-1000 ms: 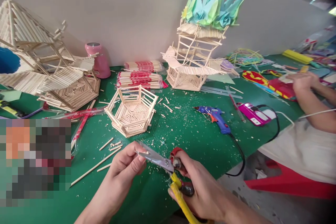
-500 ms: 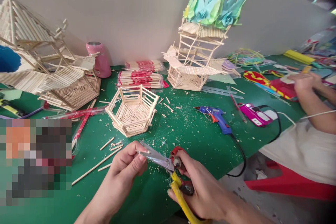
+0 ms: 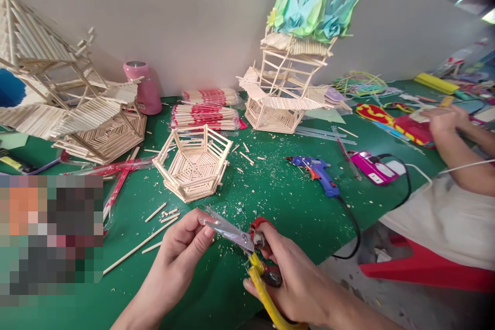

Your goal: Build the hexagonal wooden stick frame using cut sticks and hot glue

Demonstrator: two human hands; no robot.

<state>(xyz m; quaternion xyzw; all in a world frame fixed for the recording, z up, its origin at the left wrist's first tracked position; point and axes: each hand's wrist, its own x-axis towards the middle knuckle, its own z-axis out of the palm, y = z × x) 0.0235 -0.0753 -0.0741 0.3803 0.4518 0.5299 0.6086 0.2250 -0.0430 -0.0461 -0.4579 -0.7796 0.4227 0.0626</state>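
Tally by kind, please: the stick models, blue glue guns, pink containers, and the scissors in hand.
Stick models: 3 (left model, open middle model, paper-topped model)
Blue glue gun: 1
Pink container: 1
Scissors: 1 (right hand)
Total: 6

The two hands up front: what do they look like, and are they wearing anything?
Human and bare. The left hand and right hand show no gloves, rings or bracelets; no sleeve covers the visible left forearm or right forearm.

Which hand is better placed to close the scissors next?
Likely the right hand: it grips the scissors by the handles, while the left hand is at the blades, apparently pinching a small stick.
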